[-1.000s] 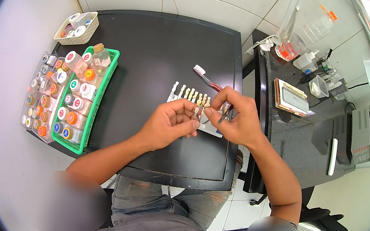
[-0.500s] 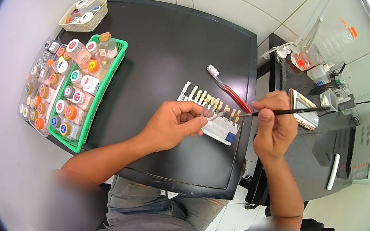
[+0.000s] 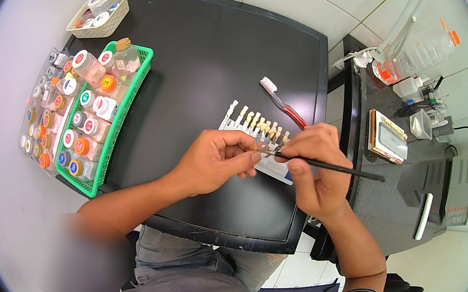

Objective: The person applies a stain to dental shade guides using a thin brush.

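My left hand (image 3: pixel 215 158) is closed over the black table, thumb and forefinger pinching a small item mostly hidden by the fingers. My right hand (image 3: pixel 318 171) grips a thin paintbrush (image 3: pixel 353 172) with a long black handle, its tip at the left fingertips. Just beyond both hands lies a tooth shade guide (image 3: pixel 241 127), a white holder with a row of tooth-shaped tabs in white to yellowish tones. The right hand hides part of it. A red toothbrush (image 3: pixel 285 108) with white bristles lies behind, its handle end covered by the right hand.
On the left stand a green basket (image 3: pixel 144 76) of small capped jars, a clear tray (image 3: pixel 29 121) of more jars and a cream basket (image 3: pixel 120 15). The right-hand dark counter (image 3: pixel 372 212) holds a second shade guide (image 3: pixel 387 135), bottles and a large clear jug (image 3: pixel 426 53).
My right hand has moved left and slightly down, bringing the brush tip to the left fingertips. My left hand stays nearly in place. The whole view has shifted slightly.
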